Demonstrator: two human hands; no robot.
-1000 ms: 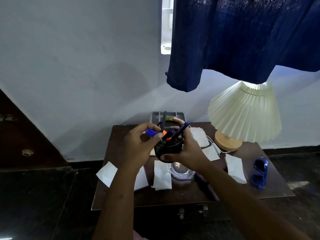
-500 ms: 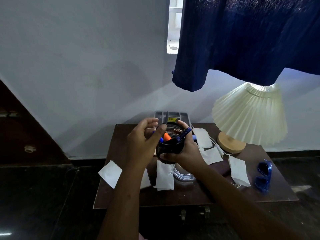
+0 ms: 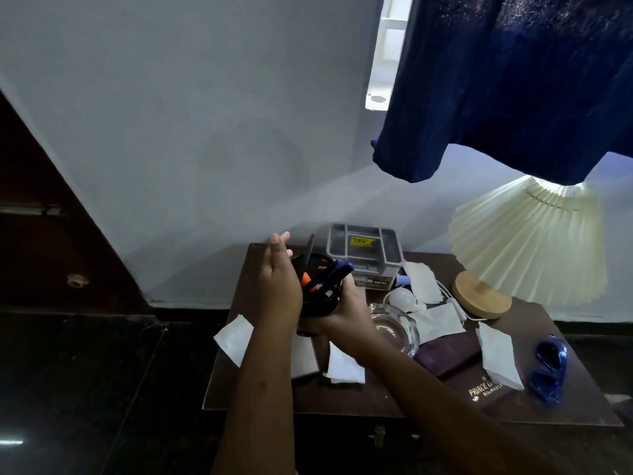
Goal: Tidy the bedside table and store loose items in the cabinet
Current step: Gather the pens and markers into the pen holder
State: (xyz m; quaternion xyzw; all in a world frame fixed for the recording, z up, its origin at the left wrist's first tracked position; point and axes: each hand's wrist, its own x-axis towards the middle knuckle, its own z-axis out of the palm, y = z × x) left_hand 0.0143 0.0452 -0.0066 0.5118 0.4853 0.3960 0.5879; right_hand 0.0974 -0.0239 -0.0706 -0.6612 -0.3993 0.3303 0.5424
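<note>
A black mesh pen holder [image 3: 320, 296] with blue, orange and black pens sits in my right hand [image 3: 346, 311], which grips it from below and behind, above the dark wooden bedside table [image 3: 394, 402]. My left hand [image 3: 279, 286] is flat against the holder's left side, fingers straight and pointing up. Loose on the table lie several white paper pieces [image 3: 346, 366], a clear glass ashtray [image 3: 397, 329], a white bulb [image 3: 400, 298], a dark booklet [image 3: 455, 353] and blue glasses [image 3: 548, 368].
A grey organiser box [image 3: 364, 255] stands at the table's back. A pleated cream lamp [image 3: 527, 241] on a wooden base [image 3: 479, 298] fills the back right. A dark blue cloth [image 3: 507, 80] hangs overhead. The cabinet latch [image 3: 378, 435] shows below the table's front edge.
My left hand let go of the pens and straightened flat beside the holder. The holder has tilted and shifted left. The view has moved closer to the table.
</note>
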